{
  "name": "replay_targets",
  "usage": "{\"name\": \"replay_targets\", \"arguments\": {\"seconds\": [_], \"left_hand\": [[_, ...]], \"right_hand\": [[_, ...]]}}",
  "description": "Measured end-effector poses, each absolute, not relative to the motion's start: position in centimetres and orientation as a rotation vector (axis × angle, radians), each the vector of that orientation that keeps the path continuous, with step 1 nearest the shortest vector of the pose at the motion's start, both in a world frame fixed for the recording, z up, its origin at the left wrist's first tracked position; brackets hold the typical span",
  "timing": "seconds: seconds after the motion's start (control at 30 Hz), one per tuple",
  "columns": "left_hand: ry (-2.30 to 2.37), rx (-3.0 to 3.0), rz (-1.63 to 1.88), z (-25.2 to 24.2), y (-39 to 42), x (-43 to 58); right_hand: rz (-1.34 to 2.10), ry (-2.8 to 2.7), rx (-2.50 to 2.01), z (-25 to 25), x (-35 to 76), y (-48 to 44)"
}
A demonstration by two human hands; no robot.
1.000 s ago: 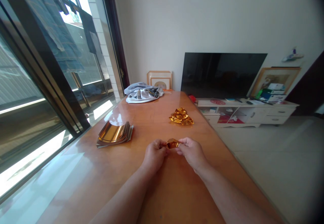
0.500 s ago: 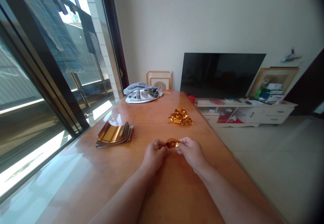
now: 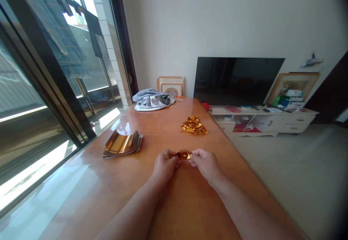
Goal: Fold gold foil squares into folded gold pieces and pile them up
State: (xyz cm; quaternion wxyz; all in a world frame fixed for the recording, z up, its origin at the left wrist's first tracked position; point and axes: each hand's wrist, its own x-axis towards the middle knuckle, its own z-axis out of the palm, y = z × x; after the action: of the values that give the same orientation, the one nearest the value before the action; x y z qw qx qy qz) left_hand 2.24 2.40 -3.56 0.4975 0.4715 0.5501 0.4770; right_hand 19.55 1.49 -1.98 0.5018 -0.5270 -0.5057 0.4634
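A small folded piece of shiny gold foil paper (image 3: 183,155) is held between my two hands, just above the wooden table (image 3: 187,203). My left hand (image 3: 165,164) pinches its left end. At the right end, the thumb and fingers of my right hand (image 3: 204,162) are closed on it. Several folded gold foil pieces (image 3: 194,125) lie in a heap beyond my hands, slightly to the right. On the left rests a stack of gold foil sheets (image 3: 121,144), curled upward at its edges. My fingers partly hide the ends of the held piece.
Grey cloth (image 3: 153,99) lies bunched at the table's far end, with framed pictures (image 3: 171,81) behind it. A television (image 3: 236,80) stands above a low white cabinet (image 3: 272,122) to the right. Along the left runs a glass sliding door (image 3: 46,99).
The foil piece has tilted and changed shape slightly between my fingers. Both hands stay almost in place and keep their pinch; the heap and the stack look the same.
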Motion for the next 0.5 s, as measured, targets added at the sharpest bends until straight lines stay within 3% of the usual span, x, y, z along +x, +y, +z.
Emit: {"name": "replay_targets", "arguments": {"seconds": [0.5], "left_hand": [[1.266,1.077,1.152,-2.62,2.38,1.95]], "right_hand": [[0.980,-1.318,-1.346,-2.32,19.82,1.66]]}}
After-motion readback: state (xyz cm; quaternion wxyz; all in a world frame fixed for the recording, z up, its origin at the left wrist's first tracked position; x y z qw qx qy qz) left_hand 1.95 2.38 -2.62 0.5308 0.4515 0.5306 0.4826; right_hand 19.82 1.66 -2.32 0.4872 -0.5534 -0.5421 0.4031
